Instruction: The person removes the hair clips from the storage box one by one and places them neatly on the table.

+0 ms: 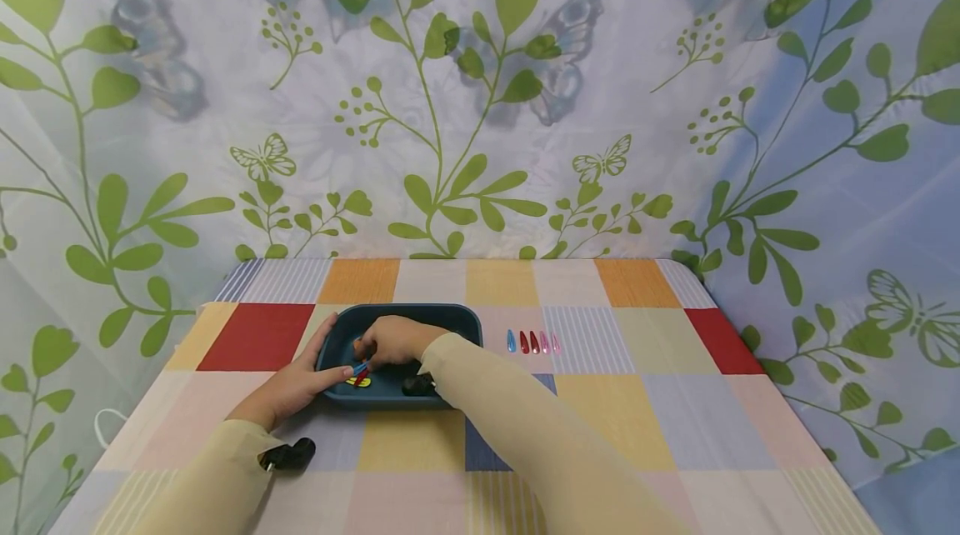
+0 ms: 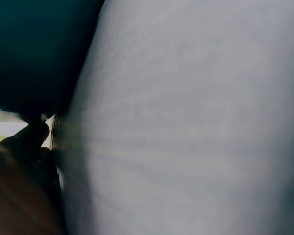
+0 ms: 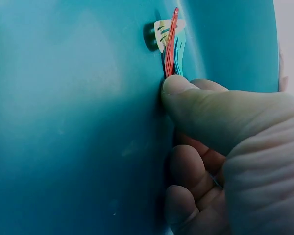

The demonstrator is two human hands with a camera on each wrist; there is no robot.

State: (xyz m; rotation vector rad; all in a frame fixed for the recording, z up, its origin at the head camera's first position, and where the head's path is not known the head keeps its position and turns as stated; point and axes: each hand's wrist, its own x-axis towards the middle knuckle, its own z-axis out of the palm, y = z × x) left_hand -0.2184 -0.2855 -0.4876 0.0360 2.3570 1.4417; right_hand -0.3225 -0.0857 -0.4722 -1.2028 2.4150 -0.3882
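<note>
A dark teal plastic tray [image 1: 405, 403] lies on the table. My left hand [image 1: 288, 385] grips its left side, with the thumb over the rim and the fingers along the outer wall. My right hand [image 1: 401, 341] reaches inside the tray and pinches hair clips between thumb and forefinger. A red snap hair clip [image 3: 171, 46] and a blue hair clip [image 3: 180, 51] stick out together from that pinch. Beyond their tips a yellow slotted piece [image 3: 161, 34] shows at the tray's wall. In the left wrist view, the hand [image 2: 24, 181] is dark and mostly out of frame.
Right of the tray, several hair clips lie in a row on the patchwork tablecloth [image 1: 615, 427]: a blue clip [image 1: 511, 341], two red clips [image 1: 535, 342] and two pink clips [image 1: 545, 342]. A leaf-patterned curtain [image 1: 465, 102] hangs behind. Black wrist cameras [image 1: 292, 455] sit at both sleeves.
</note>
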